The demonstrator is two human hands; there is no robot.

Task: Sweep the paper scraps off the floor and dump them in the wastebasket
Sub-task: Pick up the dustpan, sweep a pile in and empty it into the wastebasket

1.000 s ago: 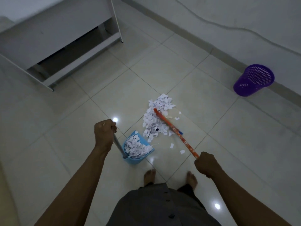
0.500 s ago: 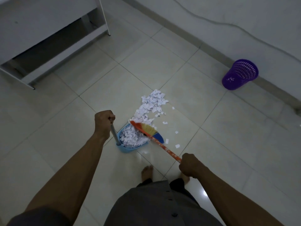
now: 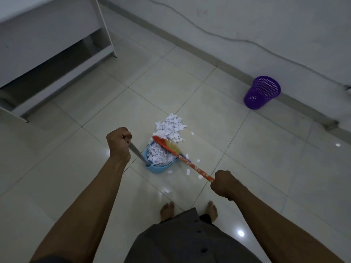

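Lying straight ahead of both hands, the paper scraps (image 3: pixel 171 125) sit as a white heap on the tiled floor (image 3: pixel 228 168), just beyond the open mouth of the blue dustpan (image 3: pixel 160 168), which is already well filled with scraps. The heap's far edge points up and away from the person; loose bits are scattered to the right of the dustpan, near the broom handle.

The broom (image 3: pixel 171 149) runs on a slant, its head touching the near edge of the heap at the dustpan's mouth and its orange handle slanting back down-right to the right hand (image 3: pixel 225 186), which is closed in a fist around the handle end. The left hand (image 3: pixel 119 142), also a closed fist, grips the grey upright dustpan handle (image 3: pixel 136 153) and is the nearer hand to the heap.

The next stroke likely needs to pull toward the feet, along the heap-to-dustpan line. The purple wastebasket (image 3: pixel 262 93) stands well apart, to the far right against the wall, so it would be a carry, not a reach.
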